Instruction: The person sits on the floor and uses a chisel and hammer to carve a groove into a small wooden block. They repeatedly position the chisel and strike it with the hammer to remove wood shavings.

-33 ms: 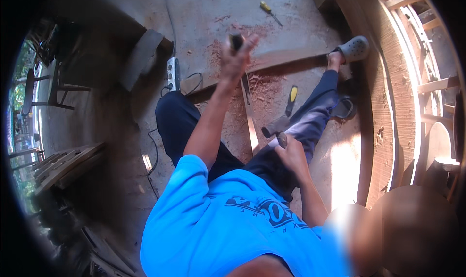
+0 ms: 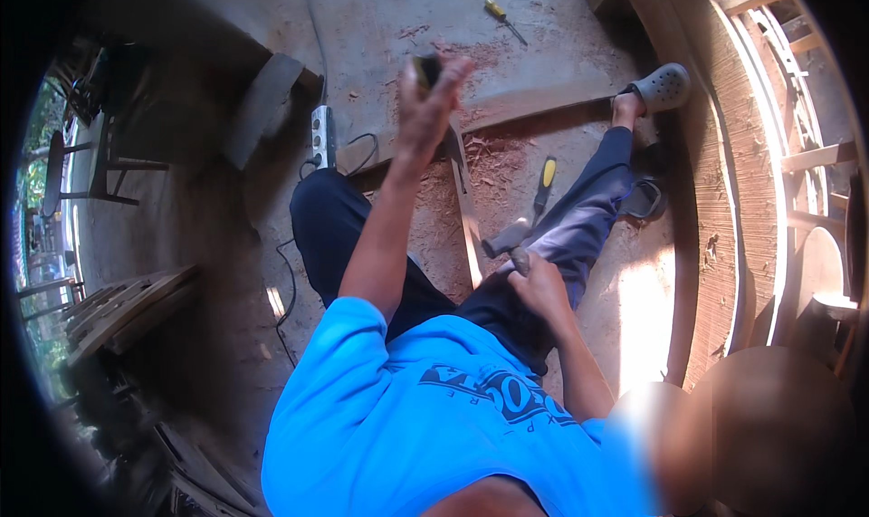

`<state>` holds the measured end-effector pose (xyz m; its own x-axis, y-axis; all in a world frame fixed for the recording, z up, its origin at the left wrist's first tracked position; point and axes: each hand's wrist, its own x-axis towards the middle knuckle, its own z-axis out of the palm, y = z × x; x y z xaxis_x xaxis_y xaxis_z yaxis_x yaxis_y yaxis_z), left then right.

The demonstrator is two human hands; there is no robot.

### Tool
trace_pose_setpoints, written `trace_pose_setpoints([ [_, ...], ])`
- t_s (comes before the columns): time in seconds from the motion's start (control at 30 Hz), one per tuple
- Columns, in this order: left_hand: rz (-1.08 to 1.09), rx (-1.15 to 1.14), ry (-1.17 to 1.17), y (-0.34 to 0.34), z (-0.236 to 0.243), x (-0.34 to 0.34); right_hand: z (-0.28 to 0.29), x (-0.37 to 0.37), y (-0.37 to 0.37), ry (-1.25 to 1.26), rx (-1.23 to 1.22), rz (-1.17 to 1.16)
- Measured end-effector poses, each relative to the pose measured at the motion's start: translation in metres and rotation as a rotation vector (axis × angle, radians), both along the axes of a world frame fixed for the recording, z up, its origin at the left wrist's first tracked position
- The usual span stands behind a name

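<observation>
Power strip [image 2: 321, 135]: beside the left knee [image 2: 328, 200].
Left hand [image 2: 424, 110]: half-curled about a dark object [image 2: 426, 68]; blur prevents us identifying it.
Slotted wooden strip [image 2: 464, 205]: between the legs, near shavings [image 2: 496, 159].
Hammer [image 2: 504, 238]: over the thigh, handle closed in our right hand [image 2: 543, 286].
Yellow-handled tool [image 2: 547, 175]: just beyond the hammer, lower end hidden from us.
Clog [image 2: 663, 87]: just beside large timber [image 2: 711, 209].

Left fingers [image 2: 452, 79] motion-blurred. Glaring sun patch [image 2: 645, 313] right of right fingers [image 2: 527, 284]; deep shadow [image 2: 204, 236] far left; edges bowed.
</observation>
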<state>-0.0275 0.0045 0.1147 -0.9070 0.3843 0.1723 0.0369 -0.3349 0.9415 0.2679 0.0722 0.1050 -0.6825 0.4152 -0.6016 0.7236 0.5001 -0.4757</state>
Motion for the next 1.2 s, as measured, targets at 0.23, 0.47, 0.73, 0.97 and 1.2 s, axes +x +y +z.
trace_pose_setpoints([
  [0.23, 0.194, -0.451, 0.476, -0.044, 0.047, -0.002, -0.066, -0.012, -0.011, -0.118, 0.086, 0.309],
  [0.47, 0.085, -0.115, -0.258, -0.048, -0.020, 0.019, -0.066, -0.012, -0.009, -0.149, 0.047, 0.309],
  [0.73, 0.064, 0.133, -0.221, -0.035, -0.062, 0.043, -0.068, -0.014, -0.005, -0.090, 0.041, 0.301],
  [0.97, 0.092, 0.075, -0.171, -0.036, -0.066, 0.047, -0.066, -0.016, 0.000, -0.153, -0.026, 0.296],
  [1.2, 0.100, 0.037, -0.065, -0.034, -0.064, 0.047, -0.065, -0.017, 0.001, -0.154, -0.036, 0.310],
])
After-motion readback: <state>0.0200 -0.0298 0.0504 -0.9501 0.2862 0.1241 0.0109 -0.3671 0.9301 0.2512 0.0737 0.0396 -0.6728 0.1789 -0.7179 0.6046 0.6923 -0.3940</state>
